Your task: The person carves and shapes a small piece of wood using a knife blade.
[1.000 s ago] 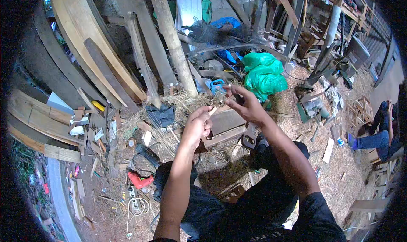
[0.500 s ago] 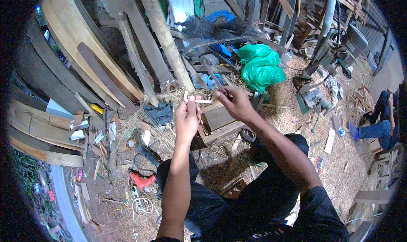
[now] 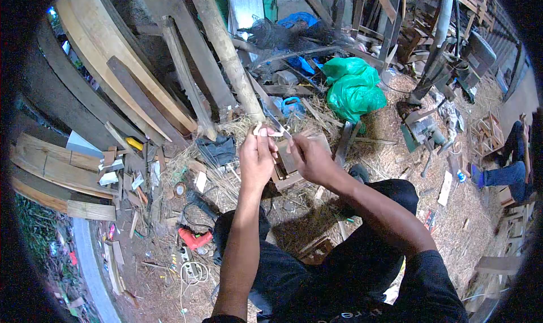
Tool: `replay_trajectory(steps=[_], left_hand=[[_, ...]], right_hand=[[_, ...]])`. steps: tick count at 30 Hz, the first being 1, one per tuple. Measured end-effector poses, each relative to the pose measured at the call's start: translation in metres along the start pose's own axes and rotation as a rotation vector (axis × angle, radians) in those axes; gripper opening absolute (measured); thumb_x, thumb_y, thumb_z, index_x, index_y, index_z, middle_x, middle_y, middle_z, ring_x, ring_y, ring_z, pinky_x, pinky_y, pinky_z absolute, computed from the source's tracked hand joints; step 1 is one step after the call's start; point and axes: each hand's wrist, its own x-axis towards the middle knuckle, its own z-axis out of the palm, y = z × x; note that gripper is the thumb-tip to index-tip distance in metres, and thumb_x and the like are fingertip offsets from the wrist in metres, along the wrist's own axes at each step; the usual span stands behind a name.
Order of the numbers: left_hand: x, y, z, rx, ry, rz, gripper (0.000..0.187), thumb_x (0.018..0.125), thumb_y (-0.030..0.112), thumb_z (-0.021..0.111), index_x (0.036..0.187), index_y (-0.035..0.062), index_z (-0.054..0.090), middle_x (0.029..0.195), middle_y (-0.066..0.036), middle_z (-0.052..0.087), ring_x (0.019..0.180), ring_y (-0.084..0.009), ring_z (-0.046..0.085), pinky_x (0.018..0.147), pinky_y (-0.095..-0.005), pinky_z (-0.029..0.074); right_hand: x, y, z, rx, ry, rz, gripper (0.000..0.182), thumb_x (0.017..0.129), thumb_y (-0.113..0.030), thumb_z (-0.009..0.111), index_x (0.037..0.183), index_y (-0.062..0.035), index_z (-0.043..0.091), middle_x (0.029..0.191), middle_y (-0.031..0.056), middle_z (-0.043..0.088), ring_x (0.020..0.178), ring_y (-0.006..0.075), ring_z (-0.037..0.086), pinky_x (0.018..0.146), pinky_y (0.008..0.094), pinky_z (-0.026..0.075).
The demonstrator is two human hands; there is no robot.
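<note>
The left hand (image 3: 257, 156) pinches a pale strip (image 3: 266, 132) at its fingertips, its grip closed on it. The right hand (image 3: 305, 156), which a second ago reaches up and away beside the left, now sits lower and just beside it, its grip closed on a thin dark blade (image 3: 277, 125) whose tip meets the strip. So the two hands have come together and the blade seems to be working the strip. Just beyond both grips lies a wooden box (image 3: 288, 164) on straw.
</note>
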Motion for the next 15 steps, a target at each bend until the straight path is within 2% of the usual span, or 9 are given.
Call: replay_trajectory(steps=[2, 5, 6, 9, 10, 13, 14, 15], left_hand=[[0.000, 0.000, -0.001, 0.002, -0.002, 0.000, 0.024, 0.103, 0.020, 0.042, 0.096, 0.0022, 0.056, 0.064, -0.001, 0.053, 0.053, -0.0061, 0.051, 0.047, -0.0229, 0.042], [0.001, 0.000, -0.002, 0.041, 0.010, -0.020, 0.026, 0.103, 0.022, 0.042, 0.096, 0.0022, 0.056, 0.062, -0.001, 0.053, 0.051, -0.0067, 0.051, 0.047, -0.0232, 0.042], [0.001, 0.001, -0.001, 0.061, 0.013, -0.015, 0.026, 0.103, 0.022, 0.041, 0.096, 0.0023, 0.056, 0.062, -0.001, 0.053, 0.051, -0.0069, 0.051, 0.047, -0.0233, 0.042], [0.004, -0.001, 0.000, 0.069, 0.031, -0.003, 0.028, 0.104, 0.024, 0.041, 0.096, 0.0027, 0.057, 0.061, -0.001, 0.052, 0.050, -0.0073, 0.051, 0.046, -0.0234, 0.041], [0.004, -0.001, -0.001, 0.065, 0.041, 0.000, 0.029, 0.104, 0.025, 0.040, 0.096, 0.0028, 0.057, 0.061, -0.001, 0.052, 0.050, -0.0074, 0.051, 0.046, -0.0235, 0.041], [0.004, 0.002, 0.000, 0.041, 0.073, -0.038, 0.029, 0.104, 0.026, 0.040, 0.096, 0.0027, 0.057, 0.061, -0.001, 0.052, 0.051, -0.0075, 0.051, 0.046, -0.0232, 0.040], [0.005, 0.002, 0.001, 0.039, 0.076, -0.024, 0.029, 0.104, 0.026, 0.041, 0.097, 0.0025, 0.057, 0.062, -0.001, 0.052, 0.051, -0.0074, 0.051, 0.046, -0.0232, 0.041], [0.005, 0.001, 0.001, 0.036, 0.080, -0.011, 0.029, 0.103, 0.026, 0.041, 0.097, 0.0024, 0.057, 0.062, -0.001, 0.053, 0.052, -0.0074, 0.051, 0.046, -0.0232, 0.041]], right_hand=[[0.001, 0.008, 0.004, 0.176, -0.041, 0.037, 0.021, 0.099, -0.019, 0.048, 0.091, -0.0017, 0.057, 0.059, 0.0050, 0.051, 0.043, 0.0192, 0.046, 0.043, 0.0345, 0.034], [0.009, -0.025, -0.024, 0.707, -0.333, 0.703, 0.028, 0.102, -0.029, 0.044, 0.093, -0.0065, 0.058, 0.060, -0.0039, 0.044, 0.042, 0.0075, 0.037, 0.040, 0.0248, 0.027], [0.010, -0.030, -0.032, 0.887, -0.421, 0.703, 0.030, 0.103, -0.033, 0.041, 0.094, -0.0093, 0.058, 0.059, -0.0042, 0.042, 0.041, 0.0045, 0.033, 0.039, 0.0213, 0.023], [0.013, -0.020, -0.028, 0.723, -0.219, 0.456, 0.029, 0.103, -0.032, 0.042, 0.095, -0.0094, 0.058, 0.059, -0.0046, 0.041, 0.042, 0.0044, 0.033, 0.039, 0.0219, 0.023], [0.018, -0.014, -0.024, 0.516, -0.111, 0.271, 0.029, 0.102, -0.029, 0.044, 0.091, -0.0057, 0.057, 0.057, -0.0013, 0.043, 0.045, 0.0079, 0.038, 0.041, 0.0266, 0.028], [0.012, -0.014, -0.026, 0.026, 0.049, 0.080, 0.031, 0.098, -0.024, 0.048, 0.081, 0.0002, 0.056, 0.063, 0.0187, 0.057, 0.056, 0.0353, 0.055, 0.054, 0.0430, 0.042], [0.011, -0.013, -0.025, -0.028, 0.020, 0.093, 0.027, 0.096, -0.021, 0.049, 0.081, 0.0016, 0.055, 0.068, 0.0268, 0.056, 0.063, 0.0447, 0.056, 0.058, 0.0484, 0.042], [0.009, -0.013, -0.024, -0.047, 0.018, 0.085, 0.026, 0.096, -0.019, 0.049, 0.083, 0.0014, 0.056, 0.066, 0.0240, 0.054, 0.059, 0.0383, 0.054, 0.055, 0.0454, 0.041]])
